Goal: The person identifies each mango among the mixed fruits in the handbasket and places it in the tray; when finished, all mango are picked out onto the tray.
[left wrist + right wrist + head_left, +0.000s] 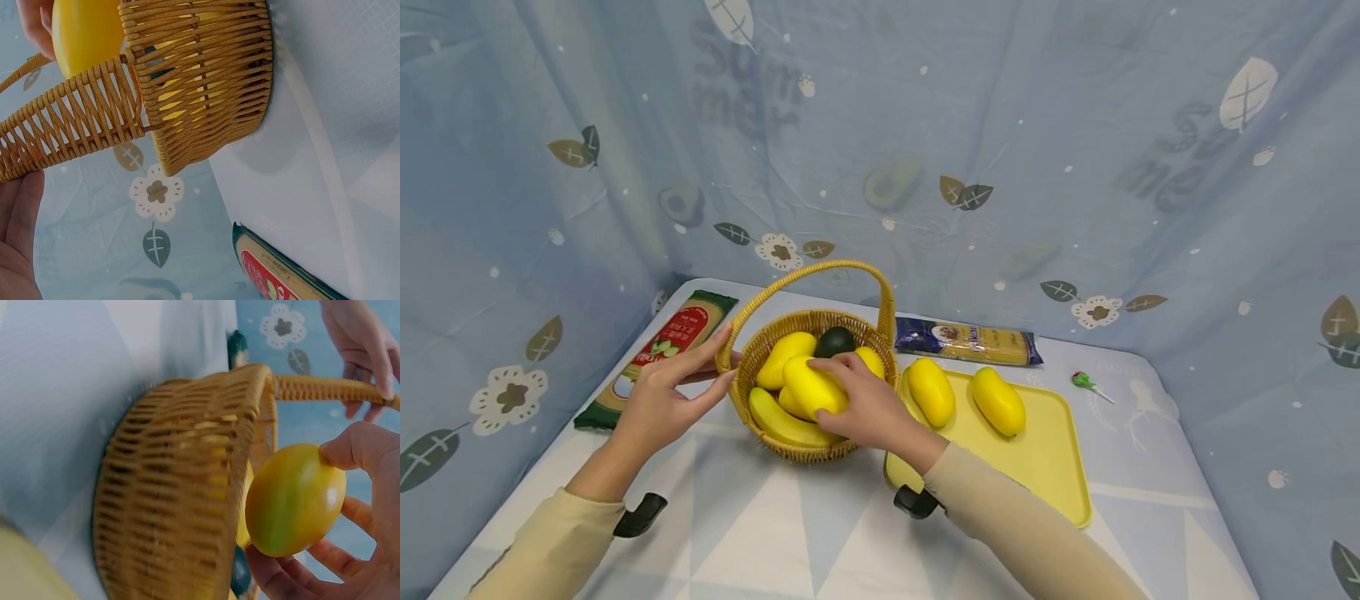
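Observation:
A yellow mango point(815, 389) is in my right hand point(868, 404), gripped between thumb and fingers over the wicker basket point(808, 454). The right wrist view shows that mango point(295, 500) with a green streak along its side, just outside the basket rim. My left hand point(670, 392) holds the left side of the basket's arched handle point(820, 268), fingers and thumb on either side of it. Inside the basket lie a banana point(786, 421), another mango point(786, 358), more yellow fruit partly hidden, and a dark green avocado-like fruit point(835, 342).
Right of the basket, a yellow tray point(1037, 450) bears two mangoes point(931, 392). Behind it lies a blue pasta packet point(966, 342). A green and red packet point(677, 337) lies left of the basket, and a lollipop point(1090, 383) at the right. Patterned blue cloth hangs around the table.

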Action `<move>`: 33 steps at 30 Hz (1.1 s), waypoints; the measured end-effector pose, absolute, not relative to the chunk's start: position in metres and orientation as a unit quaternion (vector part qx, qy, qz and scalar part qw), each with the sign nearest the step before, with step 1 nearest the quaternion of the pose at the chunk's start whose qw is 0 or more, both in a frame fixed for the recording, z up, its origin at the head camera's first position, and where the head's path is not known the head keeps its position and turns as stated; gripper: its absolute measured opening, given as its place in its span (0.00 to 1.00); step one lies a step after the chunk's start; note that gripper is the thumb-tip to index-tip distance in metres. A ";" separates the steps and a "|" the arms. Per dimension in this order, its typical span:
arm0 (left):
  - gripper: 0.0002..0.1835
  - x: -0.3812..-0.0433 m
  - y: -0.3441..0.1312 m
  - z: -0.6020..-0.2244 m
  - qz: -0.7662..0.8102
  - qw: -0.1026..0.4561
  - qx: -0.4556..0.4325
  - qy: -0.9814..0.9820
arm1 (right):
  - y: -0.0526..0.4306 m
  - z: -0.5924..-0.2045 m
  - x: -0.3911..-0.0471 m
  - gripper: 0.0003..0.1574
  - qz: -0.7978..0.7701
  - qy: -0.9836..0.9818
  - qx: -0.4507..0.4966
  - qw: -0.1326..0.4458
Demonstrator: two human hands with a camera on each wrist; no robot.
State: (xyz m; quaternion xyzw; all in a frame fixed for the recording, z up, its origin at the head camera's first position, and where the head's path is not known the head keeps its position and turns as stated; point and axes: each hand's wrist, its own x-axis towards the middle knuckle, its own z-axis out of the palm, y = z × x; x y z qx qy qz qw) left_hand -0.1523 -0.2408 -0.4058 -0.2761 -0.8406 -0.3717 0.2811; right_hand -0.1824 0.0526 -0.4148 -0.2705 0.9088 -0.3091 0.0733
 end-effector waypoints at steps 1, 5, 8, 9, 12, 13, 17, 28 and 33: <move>0.45 -0.152 -0.241 -0.406 -0.374 0.280 -0.277 -0.840 | 0.058 -0.414 -0.181 0.43 -0.313 0.909 -0.266 0.071; 0.45 -0.152 -0.240 -0.405 -0.375 0.280 -0.278 -0.839 | 0.081 -0.413 -0.177 0.42 -0.319 0.913 -0.249 0.060; 0.45 -0.152 -0.240 -0.405 -0.372 0.282 -0.276 -0.840 | 0.099 -0.413 -0.174 0.41 -0.324 0.915 -0.236 0.050; 0.45 -0.152 -0.240 -0.406 -0.371 0.282 -0.276 -0.841 | 0.106 -0.413 -0.172 0.41 -0.326 0.916 -0.231 0.045; 0.45 -0.153 -0.241 -0.407 -0.369 0.282 -0.275 -0.842 | 0.124 -0.413 -0.168 0.41 -0.332 0.918 -0.213 0.034; 0.46 -0.153 -0.241 -0.407 -0.369 0.281 -0.275 -0.842 | 0.130 -0.413 -0.167 0.41 -0.333 0.920 -0.207 0.031; 0.46 -0.152 -0.241 -0.407 -0.369 0.281 -0.274 -0.843 | 0.153 -0.412 -0.162 0.41 -0.333 0.924 -0.184 0.024; 0.46 -0.152 -0.241 -0.408 -0.362 0.283 -0.267 -0.847 | 0.222 -0.417 -0.150 0.43 -0.301 0.945 -0.129 -0.005; 0.46 -0.153 -0.241 -0.408 -0.365 0.284 -0.271 -0.844 | 0.257 -0.422 -0.150 0.43 -0.289 0.953 -0.088 -0.016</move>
